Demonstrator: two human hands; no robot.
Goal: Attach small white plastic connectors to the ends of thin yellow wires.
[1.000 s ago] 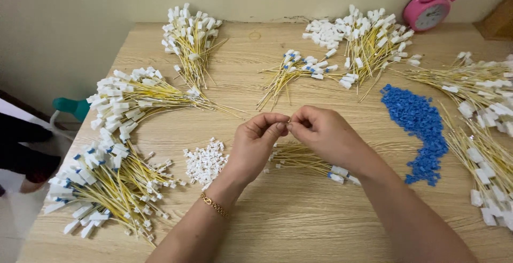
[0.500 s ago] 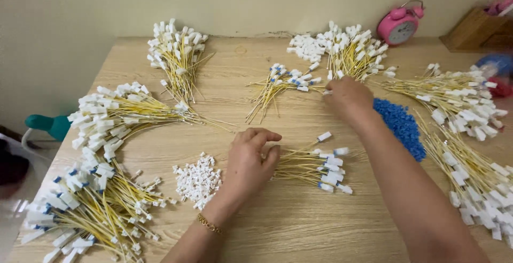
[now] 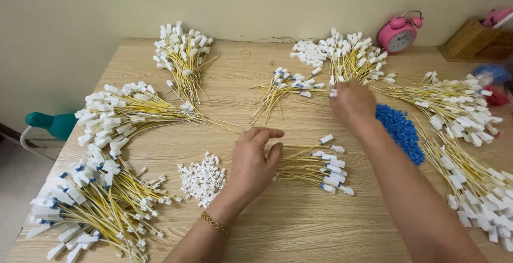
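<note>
I see my left hand [image 3: 255, 161] lying flat and unclenched on the yellow stems of a small wire bundle [image 3: 315, 165] with white plastic tips, at six o'clock on the pale wood-grain table [image 3: 299, 225]. My right hand [image 3: 352, 102] reaches to twelve o'clock, touching another bundle [image 3: 352, 62]; its grip I cannot tell. Blue pellets [image 3: 399, 129] sit just beside it, bare wood between piles

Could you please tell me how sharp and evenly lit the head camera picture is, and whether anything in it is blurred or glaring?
Head view: soft, even light with faint shadows and no glare on the wooden table; the left hand and the small white connector pile are fairly sharp; the right hand looks slightly smeared; the pink alarm clock at the far edge is softer; table edges bow a little.
</note>
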